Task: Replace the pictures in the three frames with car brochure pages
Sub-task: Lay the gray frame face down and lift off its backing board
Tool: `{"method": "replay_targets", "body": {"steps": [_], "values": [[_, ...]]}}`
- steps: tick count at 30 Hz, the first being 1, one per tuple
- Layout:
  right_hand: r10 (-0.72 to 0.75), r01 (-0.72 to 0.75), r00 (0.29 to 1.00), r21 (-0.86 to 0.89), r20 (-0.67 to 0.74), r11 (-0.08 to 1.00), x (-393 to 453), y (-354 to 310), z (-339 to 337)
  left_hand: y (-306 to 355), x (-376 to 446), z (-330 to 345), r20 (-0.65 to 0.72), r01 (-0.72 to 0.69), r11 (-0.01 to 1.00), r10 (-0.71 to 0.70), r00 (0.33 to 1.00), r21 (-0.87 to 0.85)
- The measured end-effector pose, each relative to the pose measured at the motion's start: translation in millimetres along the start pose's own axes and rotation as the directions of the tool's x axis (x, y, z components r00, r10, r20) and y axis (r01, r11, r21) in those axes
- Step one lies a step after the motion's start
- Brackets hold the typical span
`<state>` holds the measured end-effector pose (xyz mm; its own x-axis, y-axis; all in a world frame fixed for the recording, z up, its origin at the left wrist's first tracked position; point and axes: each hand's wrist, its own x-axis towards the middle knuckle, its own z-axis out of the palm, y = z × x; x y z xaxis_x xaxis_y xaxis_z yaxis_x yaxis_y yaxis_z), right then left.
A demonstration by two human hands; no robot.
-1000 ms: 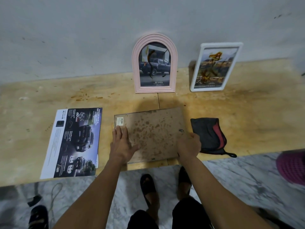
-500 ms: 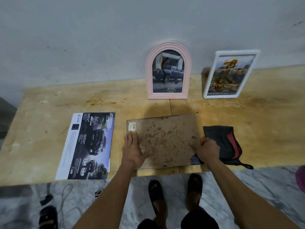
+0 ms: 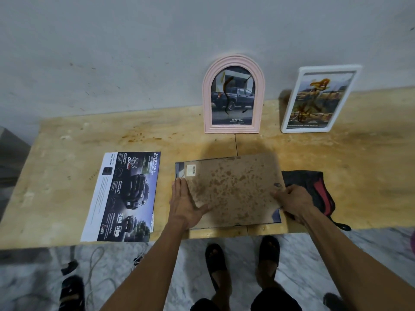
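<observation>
Evidently the third frame (image 3: 228, 194) is being refilled: left hand (image 3: 185, 204) presses flat on its backing (image 3: 233, 187), right hand (image 3: 292, 202) pinches the backing's edge; next, seat it squarely.

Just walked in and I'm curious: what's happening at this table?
A person is working on a picture frame lying face down. The left hand presses flat on its brown backing; the right hand grips its right edge. A car brochure lies beside it. A pink frame and a white frame lean against the wall.
</observation>
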<state>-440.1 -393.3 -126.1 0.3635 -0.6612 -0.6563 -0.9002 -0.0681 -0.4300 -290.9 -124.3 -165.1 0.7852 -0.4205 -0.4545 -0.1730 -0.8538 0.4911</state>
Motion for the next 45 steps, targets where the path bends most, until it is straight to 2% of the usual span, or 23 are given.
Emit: {"method": "replay_targets", "body": {"steps": [5,8,12,14,16,21,26,29,36,45], "values": [[0.000,0.000,1.000,0.103,-0.001,0.995,8,10,-2,0,1,0,0.004,-0.018,0.999,0.017,1.000,0.043],[0.005,-0.006,1.000,0.224,0.005,0.975,12,19,0,0,1,2,0.006,-0.011,0.998,0.011,1.000,0.063],[0.034,-0.077,0.994,0.465,0.100,0.882,12,22,-1,3,2,1,0.053,0.024,0.996,-0.029,0.998,0.089],[0.038,-0.083,0.995,0.511,0.097,0.856,9,23,0,3,3,1,0.060,0.032,0.994,-0.039,0.997,0.103],[0.036,-0.056,0.998,0.513,0.047,0.857,8,22,3,3,2,2,0.060,0.029,0.992,-0.037,0.997,0.123],[0.076,0.045,0.977,0.540,-0.200,0.841,2,10,16,5,3,3,0.074,0.027,0.993,-0.036,0.997,0.113],[0.015,0.153,0.940,0.462,-0.341,0.873,-7,6,19,4,3,2,0.095,0.025,0.994,-0.036,0.995,0.107],[0.008,0.152,0.936,0.425,-0.352,0.892,-7,10,21,4,3,3,0.108,0.033,0.993,-0.046,0.993,0.117],[0.090,0.037,0.953,0.408,-0.288,0.912,9,17,20,1,6,6,0.124,0.015,0.987,-0.036,0.992,0.162],[0.073,0.049,0.958,0.408,-0.277,0.912,19,26,8,-5,6,11,0.094,-0.030,0.968,0.006,0.996,0.249]]}}
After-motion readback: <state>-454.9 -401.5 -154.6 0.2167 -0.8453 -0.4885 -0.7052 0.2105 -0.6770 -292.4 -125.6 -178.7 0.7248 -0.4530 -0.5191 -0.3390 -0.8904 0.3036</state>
